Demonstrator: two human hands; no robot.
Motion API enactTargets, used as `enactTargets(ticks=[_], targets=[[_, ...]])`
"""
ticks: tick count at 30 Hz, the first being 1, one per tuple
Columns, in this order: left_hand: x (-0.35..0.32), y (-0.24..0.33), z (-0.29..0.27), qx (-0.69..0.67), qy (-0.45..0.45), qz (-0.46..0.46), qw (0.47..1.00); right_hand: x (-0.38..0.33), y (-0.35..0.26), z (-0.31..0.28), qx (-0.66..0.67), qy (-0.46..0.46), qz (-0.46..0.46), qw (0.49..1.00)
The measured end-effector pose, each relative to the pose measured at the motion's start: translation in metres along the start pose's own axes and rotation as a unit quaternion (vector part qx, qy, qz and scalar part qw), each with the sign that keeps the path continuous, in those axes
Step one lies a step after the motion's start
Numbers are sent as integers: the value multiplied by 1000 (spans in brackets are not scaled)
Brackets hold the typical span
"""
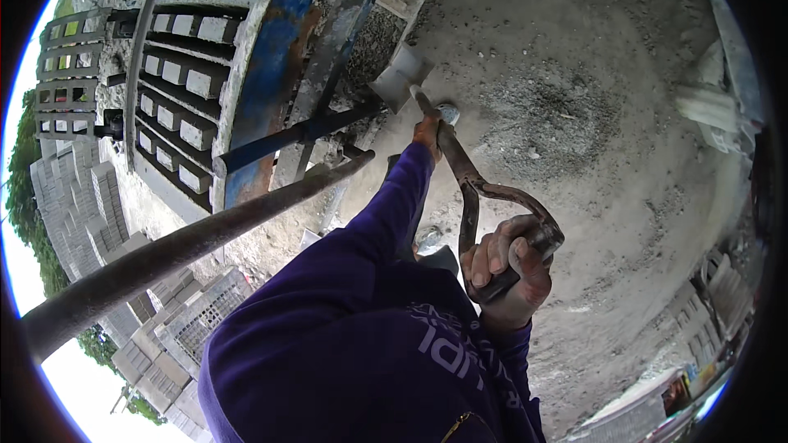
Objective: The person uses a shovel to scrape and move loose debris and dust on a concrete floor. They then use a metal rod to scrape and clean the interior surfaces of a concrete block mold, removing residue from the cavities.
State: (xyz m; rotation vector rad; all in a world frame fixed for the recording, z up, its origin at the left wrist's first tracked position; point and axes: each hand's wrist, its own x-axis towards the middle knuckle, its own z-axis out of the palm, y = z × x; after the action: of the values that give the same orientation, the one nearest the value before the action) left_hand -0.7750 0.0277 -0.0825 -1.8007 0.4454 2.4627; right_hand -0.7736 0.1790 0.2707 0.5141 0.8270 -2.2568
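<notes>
Purple shirt (328, 336); shovel (460, 166) inside right fingers (496, 254), left fingers (428, 130)

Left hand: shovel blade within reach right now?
Likely yes. The left hand is wrapped around the shaft near the blade, with only bare shaft visible between them. It would probably have to loosen its hold first.

Shovel (458, 161) — dark forked handle (502, 191), pale grey blade (400, 77) — held aslant.

Block-making yard — workshop | slotted block mould (194, 43) | stacked grey blocks (72, 201) — dusty grey floor (636, 279)
</notes>
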Motion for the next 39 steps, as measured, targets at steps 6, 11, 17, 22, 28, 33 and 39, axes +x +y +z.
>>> enactTargets(ticks=[6, 11, 17, 22, 28, 33, 39], targets=[[-30, 101, 40, -82, -40, 22, 996, 98, 6, 112, -75, -36, 57, 995], [15, 142, 6, -79, -10, 90, 993, 139, 24, 177, -102, -163, 72, 979], [-9, 208, -8, -76, -77, 44, 993, 170, 68, 236, -151, -135, 93, 975], [-21, 228, -37, -48, -61, 28, 997, 180, 104, 264, -71, -165, 71, 981], [-12, 203, -39, -32, -66, -23, 997, 179, 110, 222, -70, -154, 109, 980], [9, 174, -31, -5, -75, -83, 994, 153, 65, 145, -65, -122, 145, 980], [62, 93, 18, 22, 3, -54, 998, 154, -35, 10, -208, -55, 179, 960]])
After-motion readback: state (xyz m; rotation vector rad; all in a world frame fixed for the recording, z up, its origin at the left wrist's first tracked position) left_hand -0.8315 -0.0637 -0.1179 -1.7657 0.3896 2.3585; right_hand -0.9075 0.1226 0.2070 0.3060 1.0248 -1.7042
